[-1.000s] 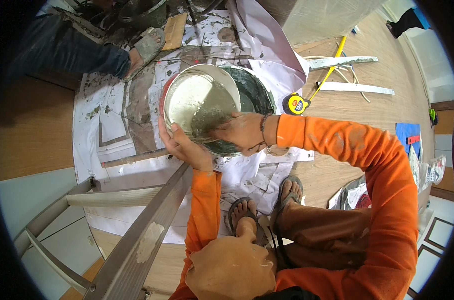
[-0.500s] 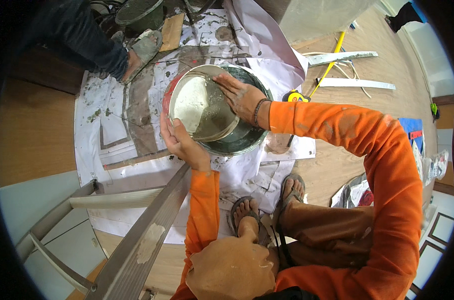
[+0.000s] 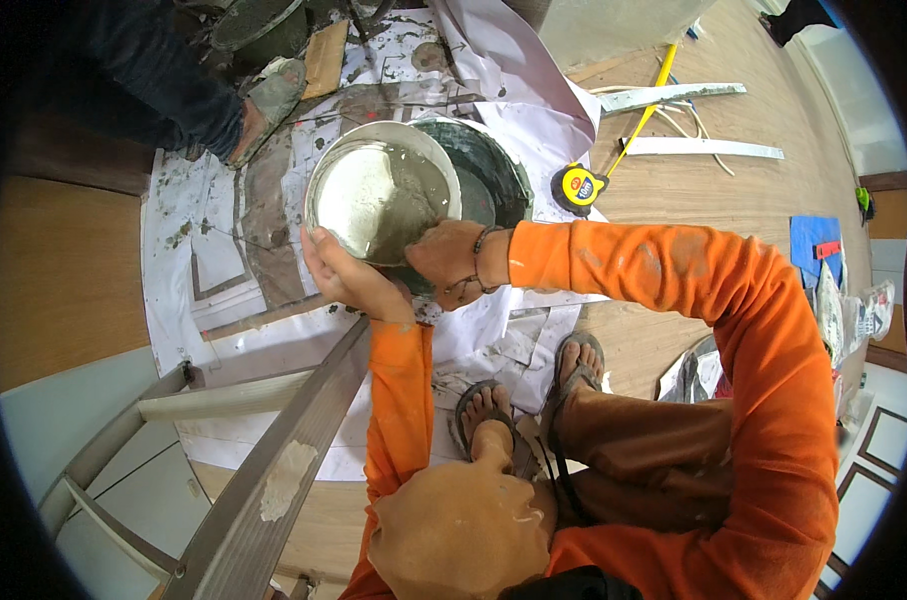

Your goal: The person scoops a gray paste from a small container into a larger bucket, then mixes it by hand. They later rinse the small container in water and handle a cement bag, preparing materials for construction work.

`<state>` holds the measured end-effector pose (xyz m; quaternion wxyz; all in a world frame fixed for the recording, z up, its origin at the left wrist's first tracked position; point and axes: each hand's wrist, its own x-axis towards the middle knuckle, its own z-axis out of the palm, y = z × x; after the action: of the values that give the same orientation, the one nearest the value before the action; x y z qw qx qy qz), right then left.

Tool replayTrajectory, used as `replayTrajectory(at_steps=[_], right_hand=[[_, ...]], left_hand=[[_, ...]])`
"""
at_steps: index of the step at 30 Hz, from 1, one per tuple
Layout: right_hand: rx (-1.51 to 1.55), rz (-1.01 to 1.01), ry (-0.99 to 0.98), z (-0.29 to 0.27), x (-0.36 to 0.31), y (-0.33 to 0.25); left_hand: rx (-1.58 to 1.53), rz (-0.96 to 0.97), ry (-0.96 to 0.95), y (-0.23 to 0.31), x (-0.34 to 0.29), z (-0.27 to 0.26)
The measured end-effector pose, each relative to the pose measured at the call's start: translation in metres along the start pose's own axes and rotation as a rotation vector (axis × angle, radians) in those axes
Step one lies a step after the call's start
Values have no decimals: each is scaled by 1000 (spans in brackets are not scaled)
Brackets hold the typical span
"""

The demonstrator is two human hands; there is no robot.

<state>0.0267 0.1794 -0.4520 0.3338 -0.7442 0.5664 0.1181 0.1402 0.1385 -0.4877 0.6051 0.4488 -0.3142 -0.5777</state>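
Observation:
A white bucket (image 3: 386,128) is tilted in my hands. Its inner wall is wet and streaked with grey, and greyish liquid or paste covers part of the inside. My left hand (image 3: 354,278) grips the near left side, thumb near the rim. My right hand (image 3: 449,255) is curled closed at the near right rim, its fingertips partly hidden. Behind and to the right stands a dark bucket (image 3: 514,190), coated inside with grey residue and partly covered by the white one.
A wooden ladder (image 3: 304,420) rises at lower left. Stained paper sheeting (image 3: 214,260) covers the floor. A yellow tape measure (image 3: 579,187) lies extended near metal strips (image 3: 704,147). Another person's sandalled foot (image 3: 259,120) stands at upper left, near another mortar-stained bucket (image 3: 264,30).
My right hand has moved from flat against the inside far right wall to a curled hold at the near right rim. The white bucket has shifted slightly left, exposing more of the dark bucket.

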Motion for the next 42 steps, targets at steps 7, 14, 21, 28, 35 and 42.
replayTrajectory(at_steps=[7, 14, 21, 28, 35, 42], right_hand=[[552, -224, 300, 1, 17, -18], [108, -297, 352, 27, 4, 25], [-792, -255, 69, -31, -18, 80], [-1211, -197, 619, -34, 2, 102], [-745, 22, 181, -16, -17, 55], [-221, -15, 292, 8, -7, 23]], left_hand=[[-118, 24, -77, -1, 7, -9], [-103, -1, -44, -9, 4, -12], [-126, 1, -185, -13, 15, -21], [-95, -25, -199, -6, 18, -18], [-84, -94, -72, -4, 13, -11], [-113, -54, 60, -10, -4, 1]])
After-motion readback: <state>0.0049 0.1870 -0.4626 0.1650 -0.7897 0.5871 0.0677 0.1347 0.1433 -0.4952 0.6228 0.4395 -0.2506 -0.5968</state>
